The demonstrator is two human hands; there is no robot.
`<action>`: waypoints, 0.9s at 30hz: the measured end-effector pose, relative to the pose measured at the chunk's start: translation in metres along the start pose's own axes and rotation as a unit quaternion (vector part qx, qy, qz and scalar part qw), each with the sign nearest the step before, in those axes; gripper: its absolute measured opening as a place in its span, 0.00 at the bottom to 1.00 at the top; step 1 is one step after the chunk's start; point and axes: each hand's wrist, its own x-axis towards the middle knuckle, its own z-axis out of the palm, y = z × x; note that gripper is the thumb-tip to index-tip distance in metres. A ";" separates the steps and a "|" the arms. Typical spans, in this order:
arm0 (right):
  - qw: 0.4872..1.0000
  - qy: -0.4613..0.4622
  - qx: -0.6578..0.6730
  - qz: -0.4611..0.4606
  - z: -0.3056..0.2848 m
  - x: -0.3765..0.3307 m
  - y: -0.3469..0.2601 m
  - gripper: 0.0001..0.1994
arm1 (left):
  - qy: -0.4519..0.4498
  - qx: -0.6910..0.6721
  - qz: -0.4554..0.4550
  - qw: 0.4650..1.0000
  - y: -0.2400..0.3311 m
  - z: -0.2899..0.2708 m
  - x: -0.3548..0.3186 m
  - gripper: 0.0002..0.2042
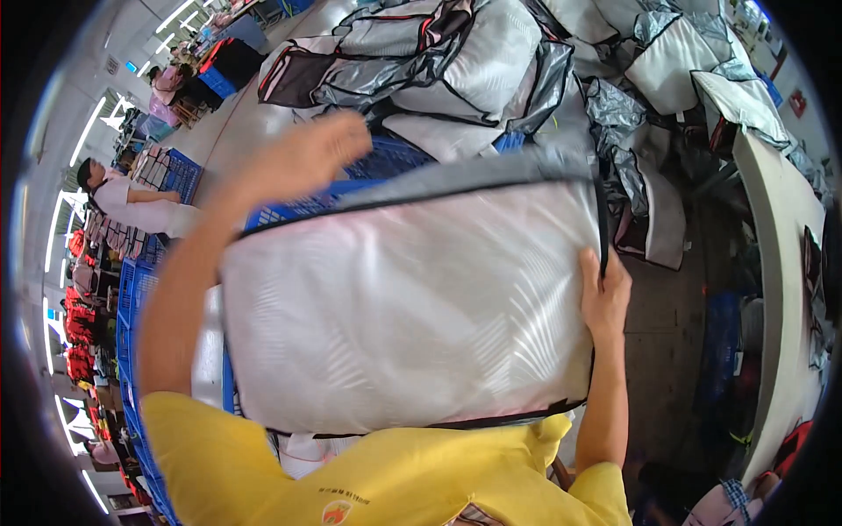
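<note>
A large, rectangular whitish sheet-like bag piece (412,316) with black edge binding lies spread in front of my body, its surface shiny and wrinkled. My right hand (605,294) grips its right edge, with the thumb on the upper face. Beyond its far edge a grey silvery flap (474,175) of film shows, blurred. My left hand (324,153) is raised above the far left side, apart from the piece. Motion smears its fingers, so I cannot make out their pose.
Blue plastic crates (386,158) stand beyond and left of the piece. A heap of similar silver and white bag pieces (474,61) fills the far side. A pale table edge (772,289) runs along the right. Another person (132,197) stands at the left.
</note>
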 end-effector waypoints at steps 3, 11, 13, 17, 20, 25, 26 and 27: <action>0.997 0.025 0.057 0.051 0.028 -0.027 0.074 0.19 | 0.040 0.156 -0.005 0.987 -0.069 0.122 -0.034 0.30; 0.983 0.077 -0.009 0.165 0.067 -0.038 0.100 0.20 | 0.164 0.135 -0.149 0.966 -0.065 0.271 -0.164 0.34; 0.978 0.118 0.024 0.168 0.070 -0.037 0.131 0.24 | 0.176 0.103 -0.206 0.957 -0.069 0.296 -0.169 0.34; 0.977 0.172 0.012 0.122 0.095 -0.035 0.158 0.27 | 0.262 -0.060 -0.340 0.901 -0.095 0.343 -0.202 0.34; 0.984 0.115 -0.013 0.138 0.099 -0.039 0.136 0.28 | 0.244 -0.310 -0.438 0.808 -0.112 0.346 -0.210 0.34; 0.980 0.117 -0.011 0.160 0.098 -0.043 0.122 0.26 | 0.184 -0.554 -0.397 0.708 -0.154 0.351 -0.151 0.31; 0.978 0.128 0.013 0.167 0.093 -0.048 0.122 0.24 | 0.167 -0.560 -0.385 0.714 -0.158 0.350 -0.130 0.31; 0.977 0.120 -0.049 0.167 0.090 -0.048 0.159 0.26 | 0.120 -0.573 -0.374 0.719 -0.162 0.349 -0.108 0.31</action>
